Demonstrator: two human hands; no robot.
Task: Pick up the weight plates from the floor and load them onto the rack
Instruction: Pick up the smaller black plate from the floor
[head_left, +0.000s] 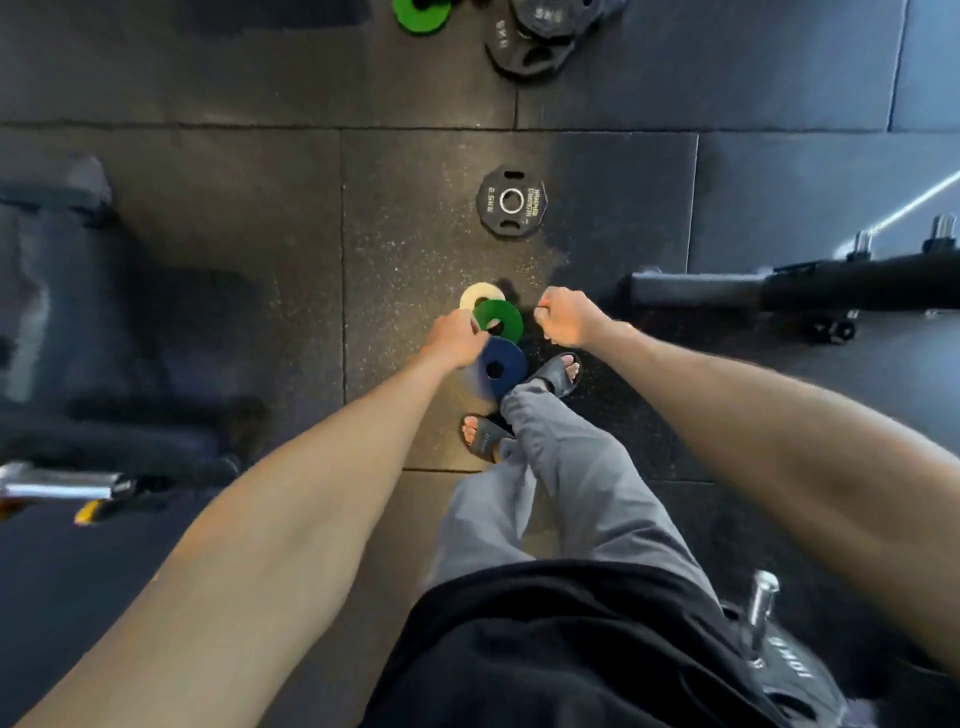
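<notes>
Three small plates overlap in a row on the rubber floor in front of my feet: a white plate (479, 294) farthest, a green plate (500, 318) in the middle, and a blue plate (503, 366) nearest. My left hand (457, 339) grips the left rim of the blue plate, whose lower left edge is blurred. My right hand (567, 317) hovers just right of the green plate, curled into a fist with nothing visible in it. A black 2.5 kg plate (511, 201) lies flat farther ahead. A steel rack peg (761, 597) carrying a black plate (792, 673) is at the bottom right.
At the top lie another green plate (420, 13) and several stacked black plates (537, 41). A black bar with rollers (779, 291) stretches along the floor on the right. A dark padded bench (78, 312) fills the left. My sandalled feet (558, 371) stand beside the blue plate.
</notes>
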